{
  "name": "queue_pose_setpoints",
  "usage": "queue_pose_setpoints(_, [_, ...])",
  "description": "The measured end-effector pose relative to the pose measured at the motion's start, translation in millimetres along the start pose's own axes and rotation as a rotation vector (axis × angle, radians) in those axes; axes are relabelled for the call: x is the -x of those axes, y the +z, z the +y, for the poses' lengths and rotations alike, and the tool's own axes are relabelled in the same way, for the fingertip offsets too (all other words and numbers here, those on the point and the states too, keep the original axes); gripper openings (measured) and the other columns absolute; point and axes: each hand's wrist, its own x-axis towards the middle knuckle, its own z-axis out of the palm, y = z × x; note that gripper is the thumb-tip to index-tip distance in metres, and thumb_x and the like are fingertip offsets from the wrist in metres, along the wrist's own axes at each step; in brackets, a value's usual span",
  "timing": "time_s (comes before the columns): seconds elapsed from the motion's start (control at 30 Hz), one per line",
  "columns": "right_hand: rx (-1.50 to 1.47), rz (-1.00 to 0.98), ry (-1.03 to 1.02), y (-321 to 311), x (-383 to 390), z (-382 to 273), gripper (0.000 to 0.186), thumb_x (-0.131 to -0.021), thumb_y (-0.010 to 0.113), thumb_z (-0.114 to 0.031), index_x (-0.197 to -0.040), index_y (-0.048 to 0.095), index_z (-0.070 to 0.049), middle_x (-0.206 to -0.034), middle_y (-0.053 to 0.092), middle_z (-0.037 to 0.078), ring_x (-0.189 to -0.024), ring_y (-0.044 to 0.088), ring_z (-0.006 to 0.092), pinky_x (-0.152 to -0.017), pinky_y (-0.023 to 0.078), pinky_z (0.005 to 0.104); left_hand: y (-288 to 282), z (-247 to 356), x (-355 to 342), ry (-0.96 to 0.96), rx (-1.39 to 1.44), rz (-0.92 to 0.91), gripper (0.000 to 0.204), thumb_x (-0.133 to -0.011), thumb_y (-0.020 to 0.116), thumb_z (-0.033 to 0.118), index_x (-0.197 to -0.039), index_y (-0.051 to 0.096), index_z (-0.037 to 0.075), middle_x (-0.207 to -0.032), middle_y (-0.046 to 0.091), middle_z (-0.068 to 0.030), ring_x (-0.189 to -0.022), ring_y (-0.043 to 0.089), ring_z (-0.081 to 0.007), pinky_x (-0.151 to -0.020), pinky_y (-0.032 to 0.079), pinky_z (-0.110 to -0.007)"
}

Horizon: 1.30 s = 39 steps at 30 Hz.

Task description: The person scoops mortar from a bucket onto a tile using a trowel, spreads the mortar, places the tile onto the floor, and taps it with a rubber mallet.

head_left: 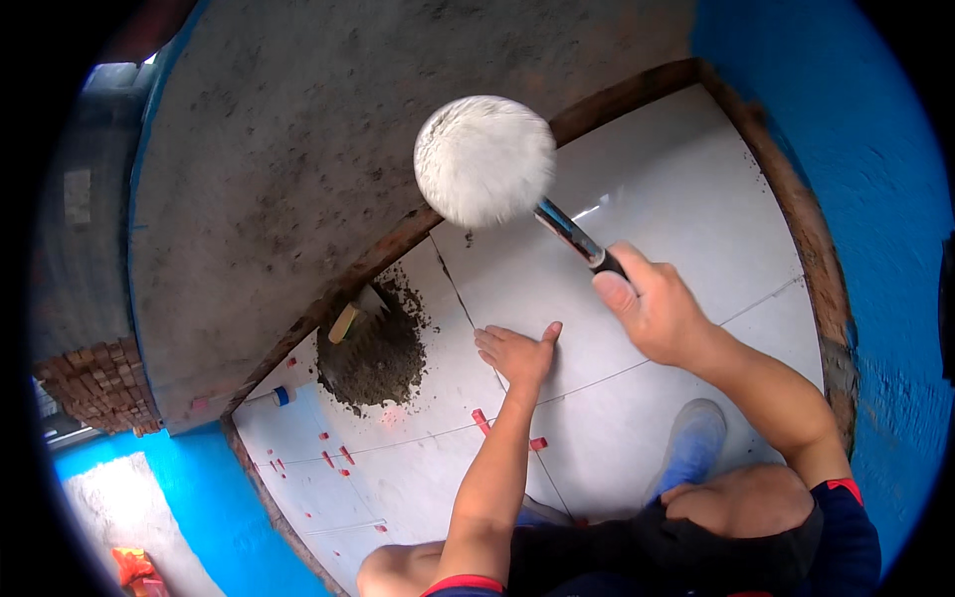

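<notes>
My right hand (657, 310) is closed round the black grip of a rubber mallet (484, 161). The mallet's big round white head is raised above the tiles, slightly blurred. Flat on the pale floor tiles (637, 189), beside the dark joint between two of them, rests my left hand (519, 355) with fingers stretched and thumb apart. Left of that hand lies a heap of dark crumbly mortar (370, 370). A trowel with a yellowish handle (343, 323) is stuck in the heap. Red tile-levelling wedges (481, 422) sit along the joints nearer to me.
A rough grey wall (279, 149) borders the tiles at the far side, and a blue wall (885, 219) at the right. Stacked bricks (97, 388) stand far left. A blue-and-white roll (280, 396) lies on the tiles. My shoe (699, 433) rests near the right forearm.
</notes>
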Motion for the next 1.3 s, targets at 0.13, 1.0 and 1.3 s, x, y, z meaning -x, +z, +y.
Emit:
queue_pose_setpoints(0.13, [0.164, 0.024, -0.1, 41.7, 2.2, 78.7, 0.035, -0.1, 0.053, -0.036, -0.096, 0.052, -0.001, -0.071, 0.063, 0.023, -0.071, 0.064, 0.0441, -0.063, 0.051, 0.0492, -7.7, 9.7, 1.6, 0.008, -0.008, -0.01, 0.127, -0.069, 0.077, 0.066, -0.138, 0.021, -0.025, -0.149, 0.018, -0.041, -0.144, 0.016, -0.0487, -0.119, 0.011, -0.052])
queue_pose_setpoints(1.0, [0.043, 0.284, 0.088, -43.6, 5.2, 56.0, 0.046, -0.101, 0.048, -0.041, -0.087, 0.057, 0.002, -0.075, 0.063, 0.025, -0.071, 0.061, 0.0467, -0.062, 0.049, 0.0486, 25.7, 71.4, 63.0, 0.751, -0.21, -0.067, 0.123, -0.076, 0.069, 0.065, -0.143, 0.014, -0.023, -0.154, 0.009, -0.0402, -0.147, 0.005, -0.05, -0.12, 0.004, -0.055])
queue_pose_setpoints(1.3, [0.28, 0.387, 0.424, -67.7, 7.1, 126.3, 0.048, -0.102, 0.044, -0.044, -0.093, 0.06, 0.001, -0.081, 0.066, 0.028, -0.081, 0.063, 0.0495, -0.074, 0.051, 0.0548, 26.1, 70.5, 59.4, 0.783, -0.219, -0.019, 0.125, -0.074, 0.069, 0.068, -0.142, 0.016, -0.024, -0.153, 0.011, -0.0412, -0.146, 0.007, -0.0507, -0.119, 0.006, -0.056])
